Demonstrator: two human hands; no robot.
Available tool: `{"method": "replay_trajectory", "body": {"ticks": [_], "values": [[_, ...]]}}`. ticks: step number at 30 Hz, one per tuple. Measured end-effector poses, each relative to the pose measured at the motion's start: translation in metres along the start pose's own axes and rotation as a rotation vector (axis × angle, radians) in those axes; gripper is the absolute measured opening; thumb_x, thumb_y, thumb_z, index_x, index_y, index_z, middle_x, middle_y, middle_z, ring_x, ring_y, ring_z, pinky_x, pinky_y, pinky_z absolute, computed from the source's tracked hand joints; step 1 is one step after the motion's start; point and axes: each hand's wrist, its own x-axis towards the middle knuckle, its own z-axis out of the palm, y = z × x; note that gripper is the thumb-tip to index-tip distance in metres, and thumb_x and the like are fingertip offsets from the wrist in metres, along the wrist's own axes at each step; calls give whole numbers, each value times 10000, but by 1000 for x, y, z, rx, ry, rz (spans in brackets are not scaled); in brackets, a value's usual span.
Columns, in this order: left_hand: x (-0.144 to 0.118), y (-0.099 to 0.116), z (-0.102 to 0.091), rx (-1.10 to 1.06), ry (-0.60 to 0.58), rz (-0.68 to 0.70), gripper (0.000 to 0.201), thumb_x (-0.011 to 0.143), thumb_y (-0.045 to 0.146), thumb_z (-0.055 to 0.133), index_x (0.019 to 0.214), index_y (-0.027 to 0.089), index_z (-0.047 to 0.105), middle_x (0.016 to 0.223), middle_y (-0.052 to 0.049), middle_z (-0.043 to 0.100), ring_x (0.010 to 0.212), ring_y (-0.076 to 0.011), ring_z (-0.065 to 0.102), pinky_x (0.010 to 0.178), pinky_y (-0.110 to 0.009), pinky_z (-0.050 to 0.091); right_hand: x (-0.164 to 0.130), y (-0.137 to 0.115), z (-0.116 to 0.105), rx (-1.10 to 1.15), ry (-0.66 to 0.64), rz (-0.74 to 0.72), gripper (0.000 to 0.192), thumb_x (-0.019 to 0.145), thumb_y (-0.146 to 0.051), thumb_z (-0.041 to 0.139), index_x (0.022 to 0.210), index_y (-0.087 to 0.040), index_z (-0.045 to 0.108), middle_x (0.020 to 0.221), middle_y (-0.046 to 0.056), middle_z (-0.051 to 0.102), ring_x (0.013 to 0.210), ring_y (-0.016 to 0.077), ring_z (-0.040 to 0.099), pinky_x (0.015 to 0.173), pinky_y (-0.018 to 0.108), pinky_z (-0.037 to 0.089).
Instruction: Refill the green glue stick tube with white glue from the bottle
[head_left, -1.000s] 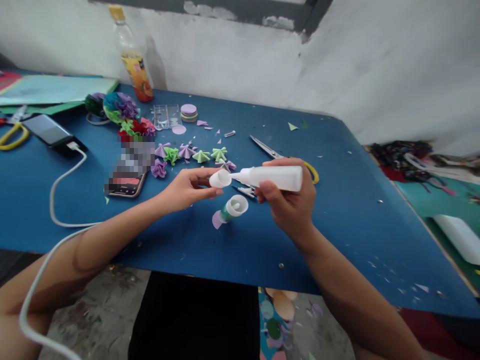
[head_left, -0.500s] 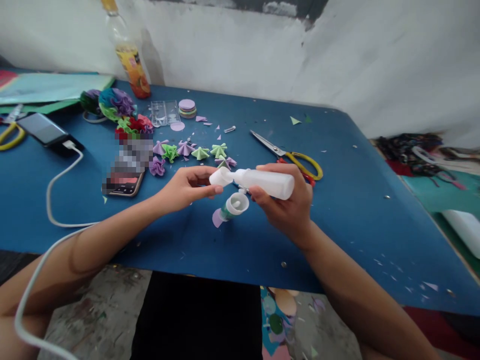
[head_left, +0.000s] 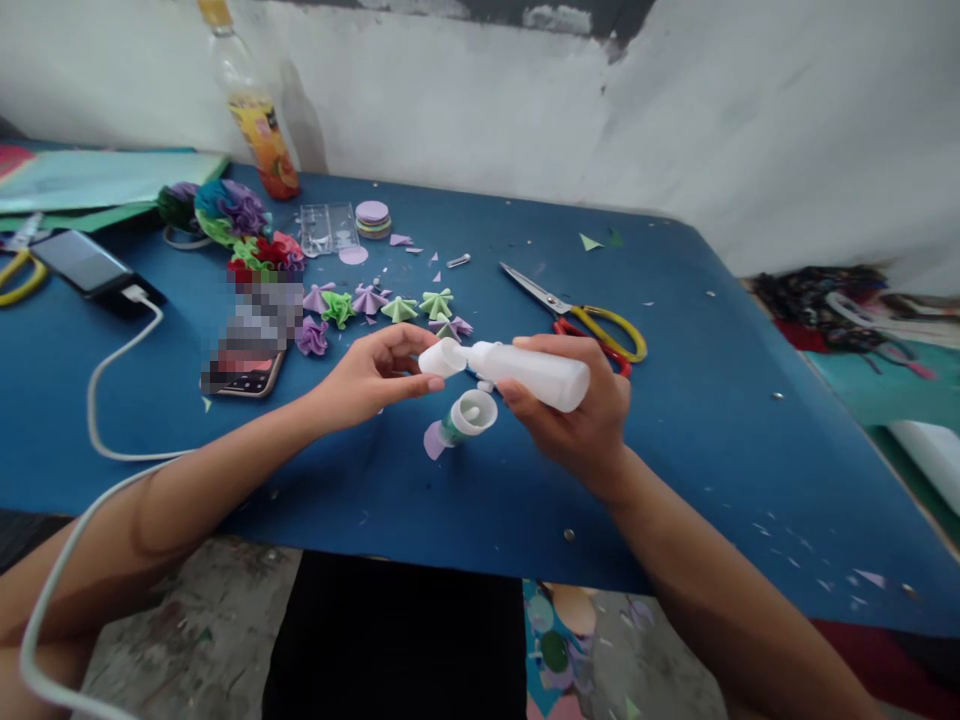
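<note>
My right hand (head_left: pixel 581 415) grips a white glue bottle (head_left: pixel 536 372), held sideways with its nozzle to the left. My left hand (head_left: pixel 371 375) pinches the white cap (head_left: pixel 441 357), which sits on the nozzle tip. Just below the bottle a green glue tube with a white lid (head_left: pixel 469 416) lies on the blue table (head_left: pixel 712 400), next to a lilac paper circle (head_left: pixel 433 439). Several folded paper fans (head_left: pixel 397 305) in lilac and green lie beyond my hands.
Yellow-handled scissors (head_left: pixel 581 315) lie right of the fans. A phone (head_left: pixel 244 370), a second phone with white cable (head_left: pixel 82 265), paper flowers (head_left: pixel 229 215), a juice bottle (head_left: pixel 259 125), a clear tray (head_left: pixel 330 228) and stacked paper discs (head_left: pixel 373 218) fill the left and far side.
The cap was apart from the nozzle one second ago; my left hand has brought it onto the tip. The bottle has tilted and sunk slightly toward the table.
</note>
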Motion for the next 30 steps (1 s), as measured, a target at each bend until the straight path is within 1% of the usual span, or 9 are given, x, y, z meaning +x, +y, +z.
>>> {"method": "replay_trajectory", "body": {"ticks": [7, 14, 18, 24, 26, 30], "values": [[0, 0, -1, 13, -13, -23, 321, 658, 211, 768, 912, 134, 588, 813, -11, 640, 664, -84, 575, 625, -203, 502, 0, 0, 1, 9, 26, -45, 241, 826, -365, 624, 1010, -224, 557, 887, 18, 720, 644, 115, 678, 545, 178, 549], [-1, 1, -1, 45, -6, -51, 338, 657, 255, 768, 915, 133, 586, 831, -26, 644, 696, -108, 595, 660, -238, 523, 0, 1, 1, 25, 17, -42, 242, 815, -347, 635, 1021, -244, 561, 880, 13, 721, 624, 124, 675, 519, 198, 553], [-1, 2, 0, 43, -22, -60, 341, 667, 268, 761, 932, 131, 594, 832, -31, 648, 706, -119, 606, 682, -260, 535, 0, 0, 0, 14, 15, -43, 235, 822, -348, 624, 1023, -247, 556, 880, 18, 724, 625, 127, 677, 516, 205, 557], [-2, 2, 0, 50, -21, -65, 348, 689, 294, 743, 968, 127, 621, 838, -35, 668, 694, -119, 621, 685, -257, 542, -1, 0, 1, 0, 27, -42, 242, 817, -361, 630, 1008, -234, 552, 867, 19, 723, 606, 123, 672, 495, 201, 546], [-2, 3, -1, 71, -29, -59, 350, 712, 306, 721, 998, 128, 624, 822, -34, 671, 676, -118, 622, 663, -248, 537, -1, 1, 1, -3, 33, -50, 244, 814, -358, 636, 1010, -238, 553, 867, 16, 721, 600, 119, 667, 494, 198, 542], [-2, 3, -3, 99, -64, -60, 340, 771, 339, 659, 1029, 120, 633, 728, -25, 652, 636, -117, 610, 629, -236, 521, -1, 1, 1, 7, 36, -54, 244, 813, -345, 638, 1016, -238, 554, 879, 19, 718, 615, 120, 666, 511, 198, 545]]}}
